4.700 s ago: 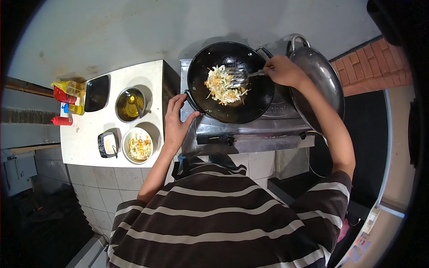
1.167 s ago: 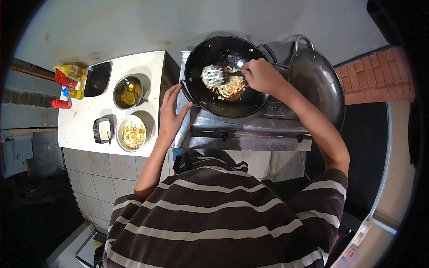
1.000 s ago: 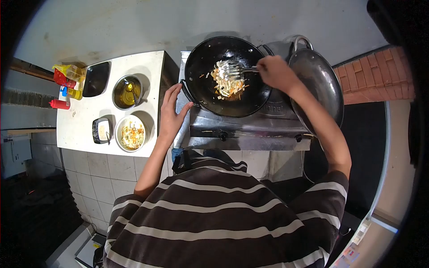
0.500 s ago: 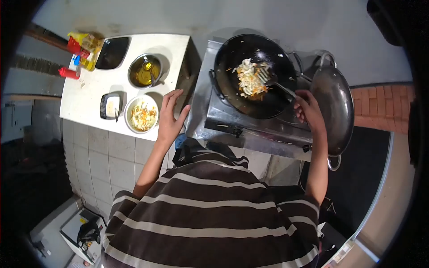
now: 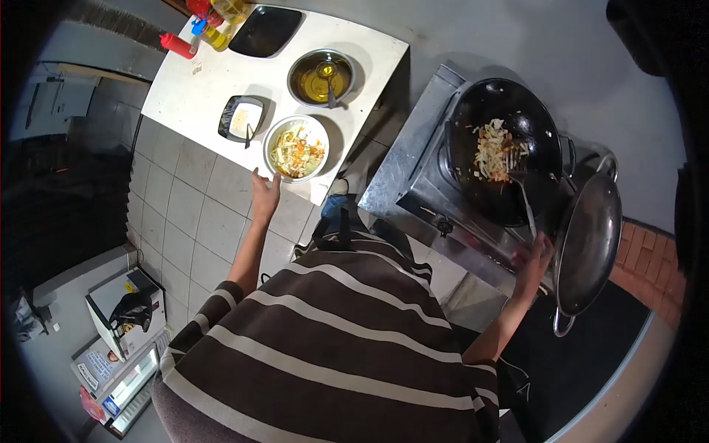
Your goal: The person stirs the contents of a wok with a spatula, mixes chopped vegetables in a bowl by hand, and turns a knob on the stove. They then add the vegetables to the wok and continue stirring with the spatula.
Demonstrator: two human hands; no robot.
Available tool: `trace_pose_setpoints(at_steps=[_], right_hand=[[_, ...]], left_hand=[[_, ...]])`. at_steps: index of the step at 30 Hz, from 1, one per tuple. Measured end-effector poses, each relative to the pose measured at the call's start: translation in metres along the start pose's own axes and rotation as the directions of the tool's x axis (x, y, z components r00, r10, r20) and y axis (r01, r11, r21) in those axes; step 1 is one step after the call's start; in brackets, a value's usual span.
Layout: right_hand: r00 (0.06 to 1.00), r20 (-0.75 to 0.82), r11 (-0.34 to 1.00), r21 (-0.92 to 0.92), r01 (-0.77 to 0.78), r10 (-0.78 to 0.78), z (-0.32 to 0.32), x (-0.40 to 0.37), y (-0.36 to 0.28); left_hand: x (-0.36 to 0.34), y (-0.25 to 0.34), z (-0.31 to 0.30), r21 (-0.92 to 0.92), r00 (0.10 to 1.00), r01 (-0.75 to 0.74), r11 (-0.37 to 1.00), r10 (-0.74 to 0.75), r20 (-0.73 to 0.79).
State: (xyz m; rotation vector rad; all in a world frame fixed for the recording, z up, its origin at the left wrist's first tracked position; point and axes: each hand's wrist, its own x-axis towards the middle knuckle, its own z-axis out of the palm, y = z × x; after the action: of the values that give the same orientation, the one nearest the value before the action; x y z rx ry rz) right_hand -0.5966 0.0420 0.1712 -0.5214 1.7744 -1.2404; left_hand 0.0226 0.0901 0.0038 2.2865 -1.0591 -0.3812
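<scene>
My left hand point(image 5: 265, 196) is at the table's front edge, fingers apart and thumb right at the rim of a white bowl point(image 5: 270, 165). Shredded cabbage and carrot point(image 5: 297, 151) fill that bowl. On the other side, my right hand point(image 5: 535, 258) is closed round the handle end of a metal spatula point(image 5: 526, 203), slightly blurred. Its slotted head rests in a black wok point(image 5: 537, 133) on the stove, against a heap of chopped vegetables point(image 5: 492, 153).
On the white table point(image 5: 199, 88) stand a metal bowl of oil point(image 5: 350, 77) with a ladle, a small black dish point(image 5: 231, 117), a black tray point(image 5: 266, 31) and a red squeeze bottle point(image 5: 177, 46). A large metal lid point(image 5: 591, 244) leans right of the stove point(image 5: 413, 159).
The view has turned toward the left. My left hand has moved to the front edge by the white bowl. My right hand stays at the spatula, whose handle now points more toward me.
</scene>
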Motion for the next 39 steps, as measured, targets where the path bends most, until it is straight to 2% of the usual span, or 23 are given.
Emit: trace_pose_setpoints(at_steps=[1,2,3,5,7,8,9,10,11,12,13,15,17,19,21,23,24,25,27,31,33,37,39], right_hand=[[0.927,-0.132,0.877,-0.394,0.276,-0.351,-0.018,0.004,0.01],[0.726,-0.101,0.542,-0.736,0.406,-0.68,-0.023,0.008,0.015],[0.722,-0.2,0.563,-0.768,0.305,-0.663,0.018,-0.046,-0.034],[0.638,-0.031,0.498,-0.655,0.568,-0.769,0.055,-0.08,-0.044],[0.767,0.236,0.61,-0.487,0.625,-0.597,0.14,-0.13,-0.045],[0.677,0.505,0.604,-0.33,0.725,-0.536,0.178,-0.136,-0.031],[0.456,0.682,0.475,-0.177,0.862,-0.572,0.228,-0.142,-0.023],[0.461,0.798,0.631,-0.135,0.764,-0.388,0.273,-0.152,-0.014],[0.365,0.854,0.621,-0.064,0.781,-0.371,0.318,-0.145,0.024],[0.307,0.921,0.606,-0.106,0.789,-0.239,0.36,-0.137,0.058],[0.167,0.945,0.553,0.016,0.833,-0.28,0.398,-0.124,0.096],[0.001,0.994,0.264,0.029,0.964,-0.109,0.454,-0.108,0.136],[-0.026,1.0,0.085,0.025,0.996,0.01,0.486,-0.097,0.143],[0.025,0.975,-0.013,-0.023,1.0,0.221,0.5,-0.082,0.15],[-0.042,0.978,-0.062,0.056,0.997,0.204,0.495,-0.084,0.157],[0.122,0.915,-0.117,-0.083,0.99,0.384,0.488,-0.091,0.154],[0.078,0.958,-0.116,-0.047,0.992,0.276,0.482,-0.095,0.156],[0.077,0.955,-0.125,-0.042,0.991,0.287,0.48,-0.1,0.158],[0.117,0.987,-0.048,-0.112,0.993,0.108,0.477,-0.107,0.162],[0.177,0.976,-0.046,-0.173,0.984,0.124,0.486,-0.1,0.189],[0.157,0.985,0.146,-0.166,0.975,0.071,0.485,-0.088,0.195],[0.174,0.977,0.256,-0.199,0.946,0.12,0.491,-0.072,0.179],[0.233,0.967,0.338,-0.256,0.906,0.106,0.493,-0.076,0.153]], left_hand=[[0.005,-0.005,-0.001,-0.021,0.992,0.112,0.993,-0.11,0.061],[0.005,0.015,-0.011,-0.1,0.967,0.194,0.976,-0.173,0.189],[0.008,0.024,-0.015,-0.1,0.966,0.204,0.974,-0.184,0.181],[0.012,0.027,-0.019,-0.259,0.882,0.361,0.896,-0.238,0.406],[0.018,0.009,-0.01,-0.302,0.868,0.391,0.869,-0.239,0.436],[0.019,0.003,-0.008,-0.345,0.867,0.375,0.86,-0.194,0.46],[0.02,-0.006,-0.006,-0.388,0.864,0.362,0.848,-0.15,0.48],[0.023,-0.017,-0.002,-0.386,0.852,0.349,0.854,-0.118,0.509],[0.019,-0.019,-0.003,-0.388,0.849,0.364,0.847,-0.131,0.511],[0.015,-0.013,-0.004,-0.443,0.852,0.373,0.815,-0.112,0.512],[0.016,-0.007,-0.005,-0.5,0.857,0.378,0.779,-0.091,0.507],[0.013,-0.002,-0.01,-0.488,0.859,0.373,0.789,-0.095,0.503],[0.015,0.002,-0.019,-0.401,0.842,0.343,0.849,-0.089,0.533],[0.014,0.011,-0.025,-0.379,0.875,0.271,0.885,-0.062,0.481],[0.016,0.012,-0.032,-0.358,0.846,0.28,0.891,-0.053,0.53],[0.016,0.011,-0.032,-0.366,0.843,0.301,0.881,-0.066,0.533],[0.017,0.01,-0.031,-0.378,0.854,0.273,0.885,-0.042,0.518],[0.018,0.01,-0.03,-0.392,0.867,0.241,0.888,-0.015,0.498],[0.019,0.01,-0.031,-0.393,0.855,0.271,0.879,-0.033,0.518],[0.02,0.006,-0.027,-0.424,0.866,0.243,0.872,0.003,0.5],[0.019,0.001,-0.024,-0.433,0.887,0.184,0.882,0.04,0.46],[0.021,-0.001,-0.027,-0.452,0.873,0.187,0.872,0.063,0.483],[0.026,0.003,-0.029,-0.456,0.864,0.186,0.87,0.076,0.498]])
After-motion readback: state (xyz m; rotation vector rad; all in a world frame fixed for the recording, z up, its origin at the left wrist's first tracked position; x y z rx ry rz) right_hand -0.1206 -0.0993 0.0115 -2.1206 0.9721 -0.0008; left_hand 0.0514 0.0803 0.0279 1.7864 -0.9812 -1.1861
